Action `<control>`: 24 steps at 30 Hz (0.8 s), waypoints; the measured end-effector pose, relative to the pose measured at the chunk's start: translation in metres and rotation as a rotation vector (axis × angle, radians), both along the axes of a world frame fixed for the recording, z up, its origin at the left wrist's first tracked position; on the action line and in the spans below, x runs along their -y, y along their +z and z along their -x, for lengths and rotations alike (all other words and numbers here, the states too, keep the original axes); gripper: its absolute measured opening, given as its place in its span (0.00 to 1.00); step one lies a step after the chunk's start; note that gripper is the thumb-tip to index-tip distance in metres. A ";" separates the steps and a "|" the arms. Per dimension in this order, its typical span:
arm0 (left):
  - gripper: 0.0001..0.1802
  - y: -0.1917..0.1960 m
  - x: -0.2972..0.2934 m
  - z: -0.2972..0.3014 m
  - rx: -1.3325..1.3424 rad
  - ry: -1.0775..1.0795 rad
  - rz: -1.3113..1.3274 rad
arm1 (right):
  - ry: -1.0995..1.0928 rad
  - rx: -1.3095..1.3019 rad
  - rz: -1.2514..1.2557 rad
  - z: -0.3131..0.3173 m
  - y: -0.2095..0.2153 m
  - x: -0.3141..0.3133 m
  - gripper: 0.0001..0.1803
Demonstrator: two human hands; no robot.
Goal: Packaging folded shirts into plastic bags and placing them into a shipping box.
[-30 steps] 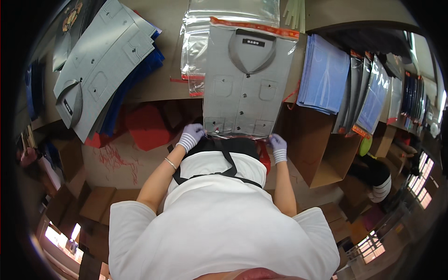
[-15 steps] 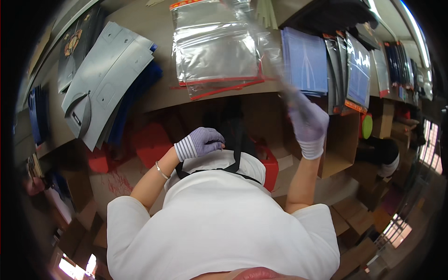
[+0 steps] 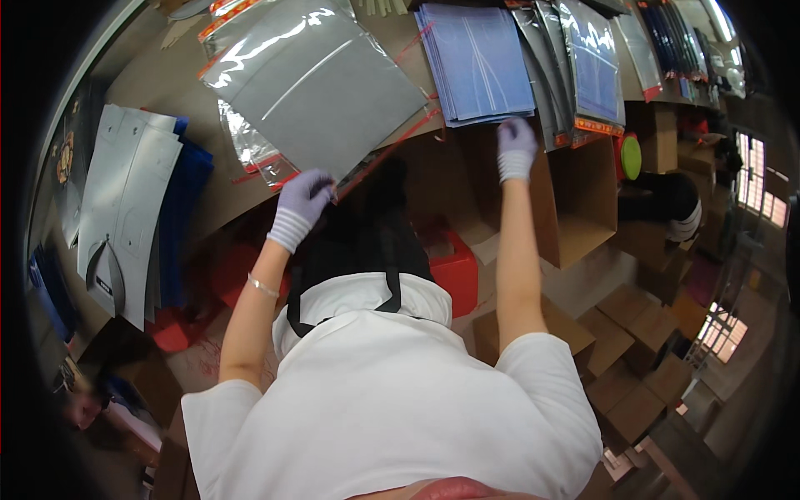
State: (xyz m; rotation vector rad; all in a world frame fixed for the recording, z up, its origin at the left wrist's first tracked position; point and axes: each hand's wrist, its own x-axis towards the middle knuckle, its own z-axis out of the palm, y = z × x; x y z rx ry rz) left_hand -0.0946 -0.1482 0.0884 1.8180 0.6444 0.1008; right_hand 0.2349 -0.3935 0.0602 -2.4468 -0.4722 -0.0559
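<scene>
The grey shirt (image 3: 333,100) lies askew on the table (image 3: 154,75), plain side up and apparently inside a glossy wrapper (image 3: 258,58), on top of clear bags (image 3: 240,142) whose edges show at its left. Half a second ago those bags lie uncovered and the right hand carries a blurred thing; now the shirt covers most of them, leaving its near edge within the left hand's reach. The left hand (image 3: 306,200) is at the near corner, fingers curled; I cannot tell whether they grip the edge. The right hand (image 3: 517,146) is away from the shirt, fingers bent, at the near edge of the blue stack (image 3: 479,67); whether it holds anything cannot be told. Beside that stack stand wrapped garments (image 3: 593,62), blue and dark grey in clear film. Below them, a cardboard box (image 3: 587,229) shows its inner walls. Far left, collared grey shirts (image 3: 125,192) overlap blue ones (image 3: 183,208).
</scene>
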 end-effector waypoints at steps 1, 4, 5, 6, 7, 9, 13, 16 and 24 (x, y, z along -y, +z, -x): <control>0.08 -0.016 -0.004 -0.025 -0.046 -0.028 -0.065 | -0.088 -0.017 0.083 -0.047 -0.011 0.026 0.15; 0.11 -0.038 -0.011 -0.062 -0.062 -0.122 -0.517 | -0.209 -0.016 0.540 -0.094 0.009 -0.008 0.32; 0.12 -0.042 -0.012 -0.073 -0.154 -0.151 -0.615 | -0.247 -0.161 0.626 -0.113 0.004 -0.011 0.37; 0.13 -0.045 -0.015 -0.081 -0.239 -0.184 -0.715 | -0.200 -0.221 0.619 -0.129 -0.004 -0.004 0.37; 0.13 -0.051 -0.018 -0.085 -0.245 -0.201 -0.716 | -0.104 -0.216 0.589 -0.145 -0.012 0.011 0.31; 0.14 -0.069 -0.027 -0.094 -0.180 -0.310 -0.651 | -0.051 -0.218 0.594 -0.181 -0.026 0.059 0.23; 0.12 -0.072 -0.038 -0.083 -0.142 -0.257 -0.371 | 0.044 -0.014 0.381 -0.156 0.018 0.056 0.16; 0.09 -0.048 -0.017 -0.099 -0.256 -0.163 -0.642 | -0.033 -0.076 0.029 -0.113 0.073 0.067 0.14; 0.06 -0.048 -0.016 -0.121 0.122 0.067 -0.368 | -0.248 -0.264 -0.277 0.095 0.175 0.091 0.12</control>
